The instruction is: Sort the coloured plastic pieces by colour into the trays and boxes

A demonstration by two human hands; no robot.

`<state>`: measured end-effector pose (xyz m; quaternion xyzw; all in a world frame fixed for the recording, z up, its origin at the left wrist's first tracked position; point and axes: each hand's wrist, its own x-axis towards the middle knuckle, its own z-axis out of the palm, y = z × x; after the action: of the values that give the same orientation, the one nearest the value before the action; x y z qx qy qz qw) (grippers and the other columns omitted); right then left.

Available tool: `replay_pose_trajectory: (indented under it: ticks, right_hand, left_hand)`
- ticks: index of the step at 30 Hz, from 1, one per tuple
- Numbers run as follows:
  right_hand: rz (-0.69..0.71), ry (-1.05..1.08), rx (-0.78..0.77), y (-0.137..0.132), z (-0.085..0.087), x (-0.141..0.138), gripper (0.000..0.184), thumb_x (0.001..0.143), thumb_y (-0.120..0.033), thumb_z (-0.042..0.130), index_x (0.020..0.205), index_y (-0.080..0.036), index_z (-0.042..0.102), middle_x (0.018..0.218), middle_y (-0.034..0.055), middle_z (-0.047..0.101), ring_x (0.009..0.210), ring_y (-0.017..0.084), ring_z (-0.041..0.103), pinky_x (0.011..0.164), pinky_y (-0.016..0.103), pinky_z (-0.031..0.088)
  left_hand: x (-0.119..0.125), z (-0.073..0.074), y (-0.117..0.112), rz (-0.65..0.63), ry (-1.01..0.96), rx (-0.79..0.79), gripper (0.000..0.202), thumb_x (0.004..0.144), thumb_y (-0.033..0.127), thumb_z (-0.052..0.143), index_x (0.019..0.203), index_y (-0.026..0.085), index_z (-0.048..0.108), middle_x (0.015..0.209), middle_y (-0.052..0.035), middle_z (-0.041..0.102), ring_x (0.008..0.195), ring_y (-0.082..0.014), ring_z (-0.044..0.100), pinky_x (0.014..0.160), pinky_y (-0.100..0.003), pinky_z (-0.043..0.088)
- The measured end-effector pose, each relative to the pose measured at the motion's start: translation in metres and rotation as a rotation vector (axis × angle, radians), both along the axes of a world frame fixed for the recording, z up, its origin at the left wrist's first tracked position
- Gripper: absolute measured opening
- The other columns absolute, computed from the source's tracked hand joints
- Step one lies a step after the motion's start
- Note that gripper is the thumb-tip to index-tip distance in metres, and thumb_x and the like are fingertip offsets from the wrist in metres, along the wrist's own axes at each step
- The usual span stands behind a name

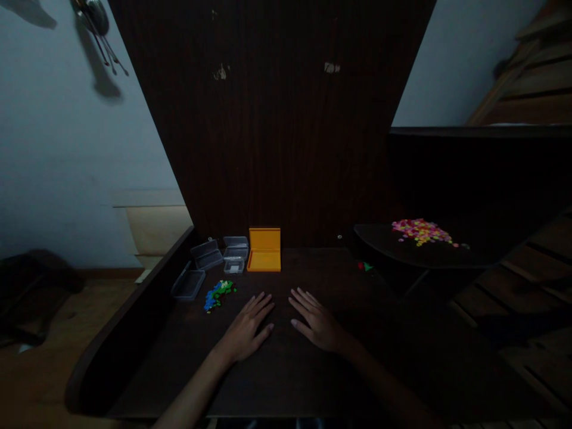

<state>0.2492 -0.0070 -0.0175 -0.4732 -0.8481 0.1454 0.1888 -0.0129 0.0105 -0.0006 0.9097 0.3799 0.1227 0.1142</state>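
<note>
Two hands — left hand [251, 326] and right hand [318, 322] — lying palm down on dark tabletop [286, 387], fingers extended, unclenched, gripping nothing. One mixed pile of blue and green pieces [218, 293] sitting near left fingertips. One yellow box [264, 260] standing lid-up beyond hands. Four clear boxes [189, 286] resting left of it. One pile of pink and yellow pieces [420, 231] lying on one corner shelf [382, 240], far right.

Open yellow box [264, 250], blue and green pieces [221, 290] nearby
</note>
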Motion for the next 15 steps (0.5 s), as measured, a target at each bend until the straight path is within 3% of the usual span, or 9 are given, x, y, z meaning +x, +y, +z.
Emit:
replay_pose_trajectory:
  ticks: [5,11,15]
  right_hand:
    - [-0.002,-0.007,0.000,0.001,-0.003,0.001,0.055,0.099,-0.041,0.047,0.148,-0.016,0.044,0.157,0.0119,0.033,0.147,0.028,0.026,0.121,0.053,0.024]
    - [-0.004,0.000,0.015,0.001,-0.006,0.002,0.054,0.099,-0.041,0.046,0.148,-0.019,0.044,0.156,0.0110,0.034,0.148,0.027,0.026,0.121,0.053,0.024]
    - [0.002,-0.002,0.015,0.001,-0.006,0.002,0.055,0.099,-0.042,0.045,0.149,-0.019,0.042,0.157,0.0107,0.033,0.148,0.027,0.026,0.121,0.052,0.025]
  left_hand:
    - [-0.021,-0.006,0.003,0.136,-0.075,0.095,0.045,0.099,0.036,0.041,0.141,0.020,0.048,0.153,-0.0092,0.044,0.147,-0.0277,0.032,0.120,-0.054,0.030]
    - [-0.064,-0.005,0.018,0.447,-0.164,0.217,0.049,0.095,0.042,0.042,0.136,0.016,0.049,0.147,-0.0150,0.051,0.144,-0.0337,0.037,0.118,-0.058,0.031]
    - [-0.084,-0.010,0.034,0.539,-0.198,0.185,0.054,0.093,0.048,0.040,0.136,0.015,0.046,0.144,-0.0171,0.052,0.142,-0.0344,0.039,0.115,-0.057,0.036]
